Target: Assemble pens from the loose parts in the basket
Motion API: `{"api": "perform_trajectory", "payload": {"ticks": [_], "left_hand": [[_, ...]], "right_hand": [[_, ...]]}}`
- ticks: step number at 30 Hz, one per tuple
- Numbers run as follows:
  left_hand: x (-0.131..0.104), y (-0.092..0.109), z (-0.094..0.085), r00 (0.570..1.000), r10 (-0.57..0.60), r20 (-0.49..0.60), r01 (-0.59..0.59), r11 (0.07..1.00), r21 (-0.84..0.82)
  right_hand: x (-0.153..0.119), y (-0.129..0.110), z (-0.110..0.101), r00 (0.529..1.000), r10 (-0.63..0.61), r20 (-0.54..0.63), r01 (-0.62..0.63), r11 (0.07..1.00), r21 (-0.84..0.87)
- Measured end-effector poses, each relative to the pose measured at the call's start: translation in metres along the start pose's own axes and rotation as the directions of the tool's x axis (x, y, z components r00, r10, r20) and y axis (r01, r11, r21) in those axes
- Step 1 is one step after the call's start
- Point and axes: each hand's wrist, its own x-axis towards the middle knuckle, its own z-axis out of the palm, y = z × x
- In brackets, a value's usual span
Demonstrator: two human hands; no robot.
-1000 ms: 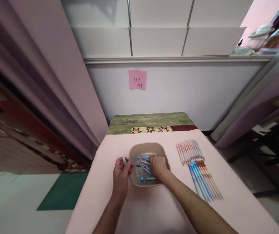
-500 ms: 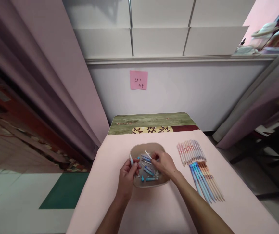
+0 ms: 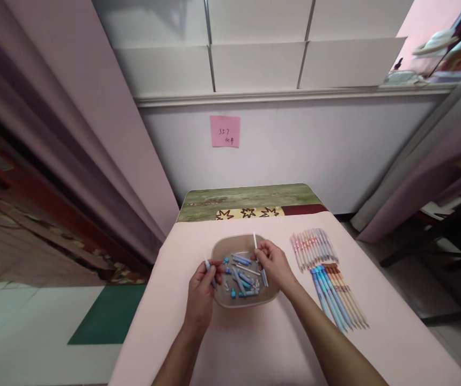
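Observation:
A beige plastic basin (image 3: 218,250) stands on the pale pink tabletop with blue and lilac pen barrels (image 3: 241,280), small blue caps (image 3: 233,293) and clear bits inside. At its left rim my left hand (image 3: 203,284) pinches a slim light-blue pen part (image 3: 207,265), which points up. Over the right side of the basin, my right hand (image 3: 272,262) grips a thin white pen refill (image 3: 255,239) that stands nearly upright from the fingertips. The lower ends of both held pieces are hidden by my fingers.
To the right lie rows of pens: pink-to-grey ones (image 3: 314,247) at the back, blue ones (image 3: 330,300) and brown ones (image 3: 346,297) in front. A patterned green strip (image 3: 250,195) shows at the table's far edge, against the wall.
My right hand has moved slightly, turning the white refill from slanted to nearly upright. My left hand has shifted left with its pen part, uncovering more of the basin's contents.

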Motion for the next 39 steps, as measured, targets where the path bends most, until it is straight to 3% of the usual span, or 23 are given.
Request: {"api": "perform_trajectory", "payload": {"ticks": [3,9,13,18,21,27,33,39], "left_hand": [[-0.001,0.001,-0.001,1.0,-0.009,-0.017,0.01,1.0,0.005],[-0.002,-0.002,0.003,0.999,-0.045,-0.006,0.045,0.999,-0.008],[-0.002,-0.004,0.003,0.999,-0.045,0.01,0.045,0.999,-0.02],[-0.004,-0.007,0.002,0.999,-0.016,0.043,0.015,0.999,0.033],[-0.004,-0.009,0.002,0.999,-0.009,0.033,0.008,1.0,0.028],[-0.003,-0.007,0.003,0.999,-0.048,-0.016,0.048,0.999,0.018],[-0.004,-0.002,-0.001,0.997,-0.03,-0.077,0.03,1.0,-0.004],[-0.002,-0.002,-0.006,0.996,-0.017,-0.092,0.02,0.999,0.037]], "right_hand": [[-0.002,0.001,0.004,0.998,0.008,0.062,-0.011,0.999,0.039],[-0.004,0.005,0.003,0.995,0.005,0.1,0.009,0.989,-0.144],[0.0,0.002,-0.007,0.999,-0.034,0.034,0.041,0.967,-0.251],[0.01,-0.002,-0.024,0.992,-0.071,-0.105,0.051,0.981,-0.189],[0.013,-0.001,-0.027,0.989,-0.072,-0.129,0.046,0.98,-0.192],[0.018,-0.001,-0.003,0.993,-0.069,0.092,0.112,0.777,-0.62],[0.032,0.003,0.034,0.985,0.041,0.169,0.109,0.607,-0.787],[0.032,0.01,0.053,0.969,0.11,0.221,0.138,0.499,-0.855]]}}
